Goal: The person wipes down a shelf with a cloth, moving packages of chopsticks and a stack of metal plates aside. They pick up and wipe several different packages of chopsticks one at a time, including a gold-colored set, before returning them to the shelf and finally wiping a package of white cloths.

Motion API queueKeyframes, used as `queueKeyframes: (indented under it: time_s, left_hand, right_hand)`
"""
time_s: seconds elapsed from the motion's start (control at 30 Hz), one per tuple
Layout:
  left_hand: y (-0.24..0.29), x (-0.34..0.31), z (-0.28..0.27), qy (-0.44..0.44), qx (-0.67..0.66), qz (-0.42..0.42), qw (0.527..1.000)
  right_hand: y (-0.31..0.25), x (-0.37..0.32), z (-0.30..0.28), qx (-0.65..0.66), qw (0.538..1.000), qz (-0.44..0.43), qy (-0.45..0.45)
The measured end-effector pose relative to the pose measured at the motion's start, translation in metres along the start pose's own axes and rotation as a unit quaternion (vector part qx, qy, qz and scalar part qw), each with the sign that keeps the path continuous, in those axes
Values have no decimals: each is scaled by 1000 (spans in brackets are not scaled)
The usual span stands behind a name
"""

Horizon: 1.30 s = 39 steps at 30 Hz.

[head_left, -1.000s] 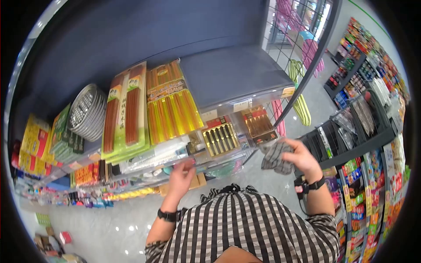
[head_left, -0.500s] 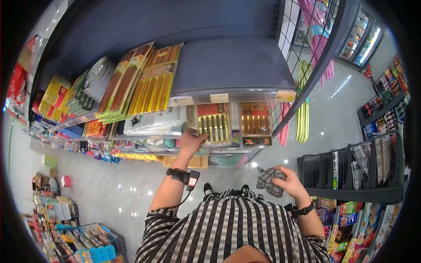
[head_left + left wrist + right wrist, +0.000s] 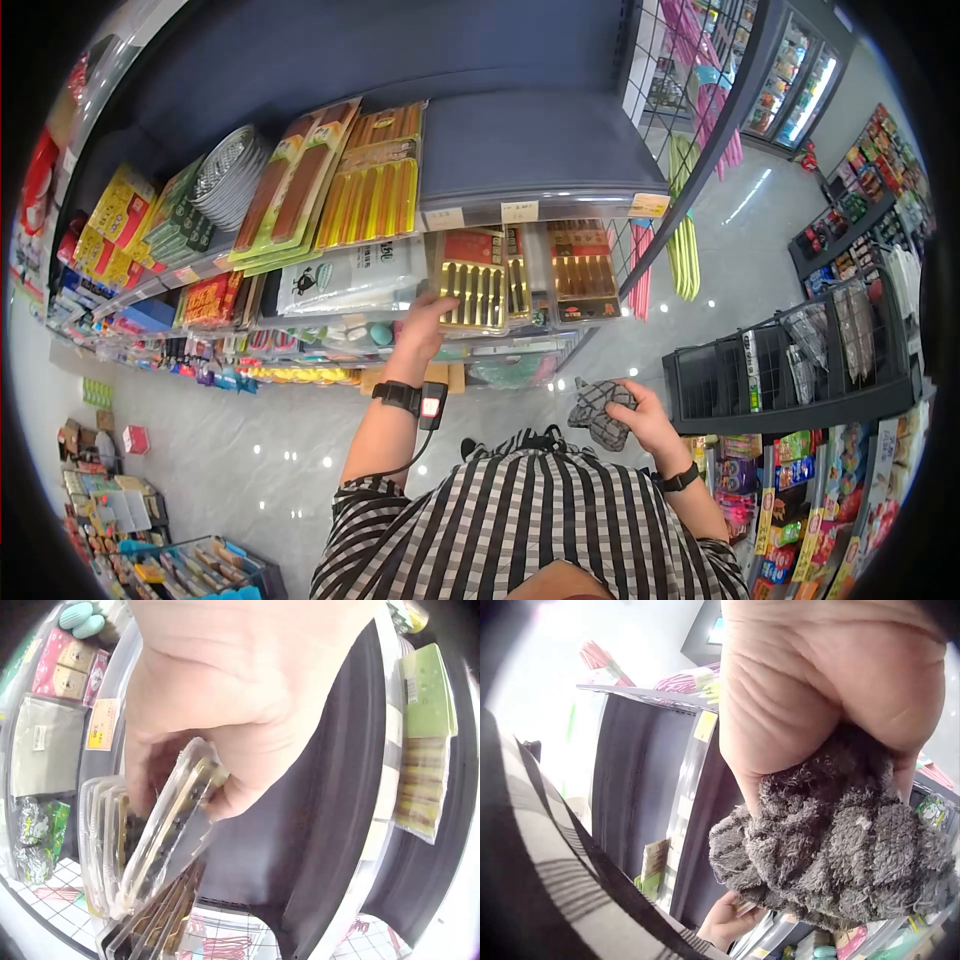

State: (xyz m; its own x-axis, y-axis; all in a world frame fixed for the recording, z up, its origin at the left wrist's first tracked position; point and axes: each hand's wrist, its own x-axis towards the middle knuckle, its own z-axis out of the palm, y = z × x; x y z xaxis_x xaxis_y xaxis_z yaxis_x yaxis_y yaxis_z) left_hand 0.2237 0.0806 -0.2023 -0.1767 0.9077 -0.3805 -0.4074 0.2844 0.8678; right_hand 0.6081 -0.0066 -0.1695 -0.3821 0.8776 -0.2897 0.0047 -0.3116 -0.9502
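My left hand grips the edge of a clear blister pack with a red card top and a row of black-and-gold sticks. In the left wrist view, thumb and fingers pinch this plastic pack, which leans away from similar packs beside it. Another such pack shows behind its right side. Lower down, away from the shelf, my right hand holds a bunched grey checked cloth. Up close in the right wrist view, the cloth has a fuzzy looped pile.
Brown-stick packs sit to the right on the same lower shelf. The upper shelf juts out above, with chopstick packs and metal bowls at its left. A wire grid borders the right end. A black rack stands right.
My left hand has come up to the shelf and taken hold of the blister pack, shifting it left and uncovering one behind. The right hand has drawn back lower with the cloth.
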Motion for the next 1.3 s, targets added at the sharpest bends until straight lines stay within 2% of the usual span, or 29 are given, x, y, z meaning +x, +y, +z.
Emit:
queueKeyframes:
  time_s: [0.07, 0.2, 0.3, 0.37, 0.4, 0.47, 0.53, 0.6, 0.67, 0.7, 0.77, 0.8, 0.87, 0.9, 0.93, 1.0, 1.03, 1.1, 1.13, 1.2, 1.23, 1.27, 1.3]
  left_hand:
    - [1, 0, 0, -4, -45, -7, 999]
    - [-1, 2, 1, -23, -22, -1, 999]
    - [3, -6, 4, -46, -28, 21, 998]
    - [7, -14, 3, -57, -33, 44, 997]
    - [8, -18, 2, -62, -37, 59, 996]
    - [10, -30, -2, -66, -41, 76, 994]
    - [15, -51, -6, -73, -8, 95, 993]
    - [20, -79, -9, -94, -4, 78, 993]
    - [18, -104, -11, -116, -4, 83, 990]
    - [13, -113, -15, -113, -1, 82, 990]
    - [6, -129, -23, -121, 76, 80, 986]
    - [6, -138, -29, -117, 79, 80, 987]
    - [10, -154, -43, -131, 166, 36, 977]
    - [11, -157, -47, -145, 150, 100, 973]
    - [14, -163, -55, -138, 150, 101, 974]
    - [29, -188, -64, -129, 134, 41, 982]
    - [31, -195, -68, -118, 118, 38, 985]
    - [31, -204, -80, -105, 108, 36, 988]
    - [30, -207, -83, -99, 99, 34, 990]
    - [24, -206, -87, -83, 85, 27, 993]
    - [20, -203, -89, -71, 71, 19, 995]
    - [15, -198, -91, -73, 72, 18, 995]
    - [10, -192, -93, -54, 97, 39, 993]
  right_hand:
    - [-1, -5, 7, 10, 1000, -3, 13]
    - [-4, -8, 23, 27, 999, -3, 41]
    - [-8, -5, 32, 1, 999, -12, 32]
    - [-21, 2, 37, -101, 993, -54, 34]
    - [-29, 7, 40, -102, 993, -56, 33]
    - [-52, 19, 53, -259, 927, -255, 90]
    - [-76, 30, 72, -265, 914, -289, 104]
    - [-89, 42, 90, -367, 792, -479, 91]
    - [-88, 54, 110, -417, 736, -532, -35]
    - [-85, 59, 125, -413, 738, -533, -35]
    - [-77, 70, 152, -486, 693, -516, -131]
    - [-72, 77, 156, -481, 694, -518, -132]
    - [-67, 98, 161, -463, 711, -509, -144]
    - [-69, 105, 163, -451, 704, -535, -121]
    - [-70, 115, 163, -447, 704, -537, -127]
    - [-70, 137, 160, -449, 740, -500, -19]
    - [-72, 150, 158, -446, 741, -502, -24]
    - [-80, 167, 158, -320, 864, -386, 51]
    - [-83, 165, 162, -319, 864, -388, 48]
    - [-83, 151, 178, -349, 828, -438, 16]
    - [-77, 142, 192, -394, 758, -520, 22]
    - [-73, 127, 203, -412, 722, -556, -27]
    - [-66, 120, 211, -387, 702, -586, -116]
